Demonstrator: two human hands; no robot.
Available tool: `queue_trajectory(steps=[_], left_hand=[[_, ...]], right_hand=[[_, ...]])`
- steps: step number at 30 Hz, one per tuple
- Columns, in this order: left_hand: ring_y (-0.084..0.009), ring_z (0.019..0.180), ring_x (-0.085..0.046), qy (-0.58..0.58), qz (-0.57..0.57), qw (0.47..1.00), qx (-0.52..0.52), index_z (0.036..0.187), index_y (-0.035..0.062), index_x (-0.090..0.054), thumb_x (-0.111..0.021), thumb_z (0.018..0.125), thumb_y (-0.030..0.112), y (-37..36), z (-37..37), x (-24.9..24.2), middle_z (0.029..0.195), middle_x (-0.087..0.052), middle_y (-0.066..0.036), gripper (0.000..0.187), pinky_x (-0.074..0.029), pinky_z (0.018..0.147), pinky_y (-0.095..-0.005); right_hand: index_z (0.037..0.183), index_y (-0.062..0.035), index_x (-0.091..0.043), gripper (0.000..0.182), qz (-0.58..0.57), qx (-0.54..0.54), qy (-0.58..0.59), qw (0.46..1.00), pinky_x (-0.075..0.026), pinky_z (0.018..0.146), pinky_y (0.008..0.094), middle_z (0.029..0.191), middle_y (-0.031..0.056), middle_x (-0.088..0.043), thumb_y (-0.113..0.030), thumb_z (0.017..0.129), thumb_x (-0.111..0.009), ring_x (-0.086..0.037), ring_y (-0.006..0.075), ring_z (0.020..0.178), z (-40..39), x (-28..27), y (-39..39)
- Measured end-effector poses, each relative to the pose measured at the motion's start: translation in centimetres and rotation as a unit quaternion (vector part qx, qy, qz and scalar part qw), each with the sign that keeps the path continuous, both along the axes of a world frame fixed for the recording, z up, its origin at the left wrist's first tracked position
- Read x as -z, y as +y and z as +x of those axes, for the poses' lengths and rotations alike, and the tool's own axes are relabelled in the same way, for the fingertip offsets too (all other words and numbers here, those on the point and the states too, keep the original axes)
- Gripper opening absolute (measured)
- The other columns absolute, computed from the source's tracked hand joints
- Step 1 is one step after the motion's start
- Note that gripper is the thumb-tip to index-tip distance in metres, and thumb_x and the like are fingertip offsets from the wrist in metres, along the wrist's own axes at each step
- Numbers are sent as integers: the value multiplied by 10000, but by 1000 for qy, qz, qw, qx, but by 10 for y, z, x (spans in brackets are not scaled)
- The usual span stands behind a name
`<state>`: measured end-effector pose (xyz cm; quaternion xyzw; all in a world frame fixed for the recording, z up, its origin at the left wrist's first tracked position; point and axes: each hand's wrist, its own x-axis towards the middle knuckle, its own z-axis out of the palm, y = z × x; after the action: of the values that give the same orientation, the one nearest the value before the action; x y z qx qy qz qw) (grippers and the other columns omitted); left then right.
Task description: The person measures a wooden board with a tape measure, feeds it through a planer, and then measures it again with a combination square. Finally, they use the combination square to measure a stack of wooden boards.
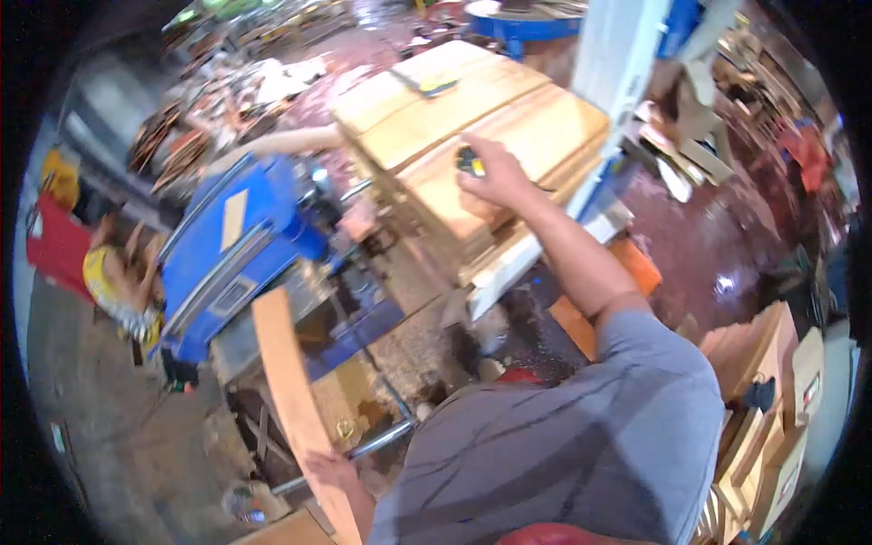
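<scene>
My right hand (498,174) is closed around a small black and yellow tape measure (470,163), just over a stack of pale wooden planks (536,123). Down at the lower left, my left hand (334,470) grips a long reddish wooden board (289,359) near its close end. The board's far end lies at the edge of a blue machine (241,236). On the far planks sits a thin dark tool with a yellow part (427,86), too blurred to name.
A metal bar (381,440) runs beside the board. A white post (618,59) rises behind the planks. At the left another person in a yellow top (113,277) sits beyond the machine. Wood scraps (218,113) cover the floor behind; boards (758,363) stand at the right.
</scene>
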<state>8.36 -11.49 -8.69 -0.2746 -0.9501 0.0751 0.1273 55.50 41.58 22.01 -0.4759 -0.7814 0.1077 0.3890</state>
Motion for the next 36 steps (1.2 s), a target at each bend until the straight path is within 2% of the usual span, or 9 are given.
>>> queue_trajectory(steps=[3, 18, 20, 21, 24, 28, 30, 33, 36], left_hand=[[-403, 1404, -280, -141, 13, 985, -100, 1526, 68, -203, -430, 962, 534, 24, 60, -64, 1534, -256, -245, 766, -286, 1085, -579], [-531, 1412, -128, -331, -3, 937, -115, 1500, -48, -56, -591, 844, 603, 25, 52, -86, 1517, -89, -383, 1068, -178, 1157, -548], [-532, 1419, -86, -346, -40, 928, -132, 1493, -67, -35, -593, 819, 642, 31, 55, -92, 1515, -71, -391, 1127, -144, 1164, -548], [-532, 1419, -86, -355, -34, 925, -132, 1493, -67, -35, -593, 819, 642, 34, 56, -95, 1515, -71, -391, 1127, -144, 1164, -548], [-553, 1415, -14, -370, -50, 916, -144, 1498, -51, 35, -555, 786, 739, 31, 57, -94, 1517, 24, -397, 1217, -123, 1164, -544], [-498, 1441, 12, -384, -76, 907, -158, 1498, -66, -11, -569, 766, 742, 40, 58, -100, 1531, 8, -375, 1224, -22, 1175, -553], [-381, 1477, 11, -440, -46, 895, -45, 1509, -44, -90, -505, 777, 781, 49, 61, -124, 1579, -43, -267, 1179, 73, 1182, -501], [-373, 1478, 22, -425, -12, 901, -89, 1503, -58, -103, -550, 732, 793, 47, 68, -123, 1570, -36, -290, 1232, 35, 1192, -488], [-479, 1443, 92, -411, 4, 900, -147, 1507, -47, 8, -625, 694, 768, 46, 71, -120, 1536, 84, -356, 1314, -4, 1161, -577]], right_hand=[[1359, -137, -466, 624, -86, 67, -175, 979, -453, 907, 491, 1105, 160, -613, -355, 802, -648, -545, 336, 1111, 13, 9, 25], [1382, -121, -441, 733, -110, 33, -197, 974, -478, 903, 500, 1197, 181, -586, -407, 766, -719, -555, 359, 1130, 33, 7, 47], [1398, -101, -444, 750, -200, -55, -20, 978, -484, 926, 444, 1185, 225, -615, -378, 762, -732, -592, 381, 1103, 50, 3, 68], [1407, -86, -443, 767, -125, -56, 27, 990, -484, 935, 390, 1154, 253, -633, -357, 755, -744, -619, 378, 1078, 57, 2, 92], [1434, -81, -386, 833, 34, -11, -49, 998, -505, 906, 424, 1182, 226, -634, -403, 754, -742, -629, 375, 1064, 91, -70, 167], [1439, -86, -378, 751, -29, 133, -158, 978, -525, 662, 364, 999, 201, -647, -288, 807, -729, -629, 242, 812, 137, -199, 236], [1412, -84, -397, 717, -13, 113, -227, 967, -515, 650, 359, 982, 184, -640, -256, 795, -720, -621, 233, 798, 174, -228, 282], [1370, -80, -427, 669, -4, 75, -287, 955, -501, 632, 352, 957, 159, -629, -209, 777, -708, -609, 220, 777, 188, -265, 358], [1328, -77, -457, 623, -29, 68, -310, 948, -487, 614, 346, 932, 134, -618, -162, 759, -696, -597, 207, 755, 183, -268, 408]])
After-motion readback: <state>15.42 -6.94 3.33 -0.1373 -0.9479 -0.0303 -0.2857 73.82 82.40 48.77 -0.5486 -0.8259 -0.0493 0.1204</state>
